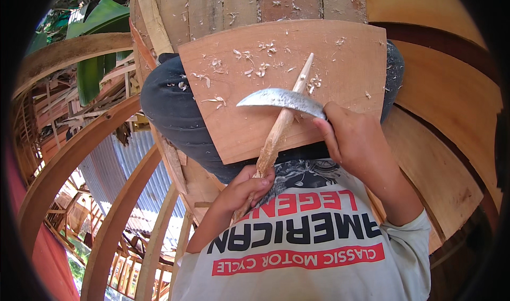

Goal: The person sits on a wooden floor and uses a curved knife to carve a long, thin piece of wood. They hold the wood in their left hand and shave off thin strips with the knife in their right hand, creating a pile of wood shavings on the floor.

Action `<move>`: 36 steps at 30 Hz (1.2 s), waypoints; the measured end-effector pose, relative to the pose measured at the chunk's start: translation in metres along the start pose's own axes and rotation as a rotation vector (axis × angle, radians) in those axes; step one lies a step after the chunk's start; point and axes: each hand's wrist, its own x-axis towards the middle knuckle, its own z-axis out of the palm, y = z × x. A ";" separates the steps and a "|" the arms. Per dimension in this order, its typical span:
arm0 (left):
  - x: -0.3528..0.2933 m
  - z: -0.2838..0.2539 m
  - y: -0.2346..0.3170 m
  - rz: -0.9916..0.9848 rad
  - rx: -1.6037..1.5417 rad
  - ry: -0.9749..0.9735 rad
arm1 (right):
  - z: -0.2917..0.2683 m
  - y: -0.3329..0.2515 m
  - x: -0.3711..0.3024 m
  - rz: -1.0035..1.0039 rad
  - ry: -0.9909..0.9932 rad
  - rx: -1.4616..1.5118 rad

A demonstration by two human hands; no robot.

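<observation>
On the board [340,56], both hands' grip clamps: stick [284,117] points up-right, blade [279,99] crosswise.

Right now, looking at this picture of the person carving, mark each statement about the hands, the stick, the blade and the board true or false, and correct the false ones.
1. The left hand grips the lower end of the wooden stick. True.
2. The right hand holds a hammer. False: it holds a curved metal blade.
3. The stick rests on a wooden board across the lap. True.
4. The board is free of shavings. False: wood shavings are scattered over it.
</observation>
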 end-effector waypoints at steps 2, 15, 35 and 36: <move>-0.001 -0.003 -0.003 0.019 -0.006 0.003 | 0.004 -0.018 -0.010 -0.131 -0.128 0.022; 0.000 -0.004 -0.008 0.004 -0.027 -0.003 | 0.001 0.014 -0.001 0.087 0.097 -0.054; -0.002 -0.012 -0.006 -0.064 -0.347 -0.063 | -0.001 0.026 -0.018 0.363 0.210 0.063; -0.001 -0.017 -0.009 -0.086 -0.388 -0.093 | -0.005 0.032 -0.018 0.376 0.262 0.110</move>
